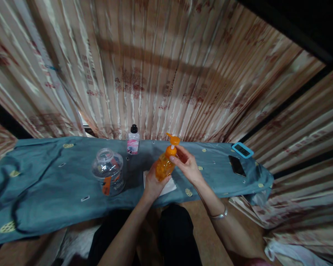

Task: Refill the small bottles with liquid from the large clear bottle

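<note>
An orange pump bottle (163, 167) with amber contents is held tilted above the table, its pump head (174, 140) leaning up and to the right. My left hand (154, 184) is wrapped round the lower part of the bottle. At the neck, my right hand (188, 164) closes its thumb and fingers on the orange pump collar (171, 150). A white paper or cloth (169, 187) lies under the bottle, partly hidden by my left hand.
A clear plastic jar (108, 171) with an orange label stands to the left. Behind it is a small black-capped bottle (133, 140). A phone (236, 166) and a blue-rimmed device (242, 150) lie at the right. Curtains hang behind the cloth-covered table (58, 188).
</note>
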### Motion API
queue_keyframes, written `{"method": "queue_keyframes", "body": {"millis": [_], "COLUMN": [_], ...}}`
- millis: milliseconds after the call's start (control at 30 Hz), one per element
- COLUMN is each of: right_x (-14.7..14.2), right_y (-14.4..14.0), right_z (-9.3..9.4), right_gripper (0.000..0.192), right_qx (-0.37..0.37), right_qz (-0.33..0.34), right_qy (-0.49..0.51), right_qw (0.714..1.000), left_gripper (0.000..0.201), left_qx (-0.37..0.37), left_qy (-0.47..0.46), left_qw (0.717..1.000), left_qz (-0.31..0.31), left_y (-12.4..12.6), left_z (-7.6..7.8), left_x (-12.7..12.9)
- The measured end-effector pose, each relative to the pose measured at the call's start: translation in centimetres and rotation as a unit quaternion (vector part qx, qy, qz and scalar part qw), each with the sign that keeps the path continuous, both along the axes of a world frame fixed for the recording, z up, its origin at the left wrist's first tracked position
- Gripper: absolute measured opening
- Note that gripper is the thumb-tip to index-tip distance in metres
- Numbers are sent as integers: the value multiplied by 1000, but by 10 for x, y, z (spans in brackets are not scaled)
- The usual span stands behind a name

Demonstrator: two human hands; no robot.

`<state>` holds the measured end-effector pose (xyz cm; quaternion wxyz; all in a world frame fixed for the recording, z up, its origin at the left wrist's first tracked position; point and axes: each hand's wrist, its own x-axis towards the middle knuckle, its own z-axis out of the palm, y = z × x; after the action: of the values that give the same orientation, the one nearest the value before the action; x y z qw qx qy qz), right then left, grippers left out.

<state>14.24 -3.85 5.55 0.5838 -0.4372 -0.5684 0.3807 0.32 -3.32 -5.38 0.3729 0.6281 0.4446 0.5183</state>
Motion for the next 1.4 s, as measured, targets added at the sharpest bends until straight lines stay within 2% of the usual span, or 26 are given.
{"method": "queue_keyframes", "body": {"millis": [267,500,600,767,833,967,1100,1233,1400], "right_x": [8,8,5,-5,-5,8,24,28,29], "right_y": [5,5,5,3,2,2,11,18,18], "right_z": [12,14,10,-3,-1,21,44,40,28], "right_gripper": [46,48,44,40,40,59,43,46,46], "right_qx": [-11,-24,-10,11,10,-4,-38,-58,-56], "right_qz": [48,75,50,-53,-57,31,136,191,202], "right_qy": [-66,-73,-80,-92,-110,-164,-219,-175,-124], "right_qw": [997,994,995,994,992,986,965,964,970], "left_gripper": [62,60,60,61,61,61,61,59,58], "left_qx": [7,-12,-26,-30,-28,-29,-24,-18,-20], "left_qy": [0,-13,-8,-5,-8,3,8,10,8], "left_qw": [1000,1000,999,999,999,999,999,999,999], "left_qz": [-2,-26,-36,-26,-28,-33,-37,-33,-36], "left_y": [1,2,4,6,6,5,4,3,3], "left_z": [0,6,7,6,6,8,10,10,10], "left_x": [0,-5,-6,-5,-5,-8,-9,-8,-8]}}
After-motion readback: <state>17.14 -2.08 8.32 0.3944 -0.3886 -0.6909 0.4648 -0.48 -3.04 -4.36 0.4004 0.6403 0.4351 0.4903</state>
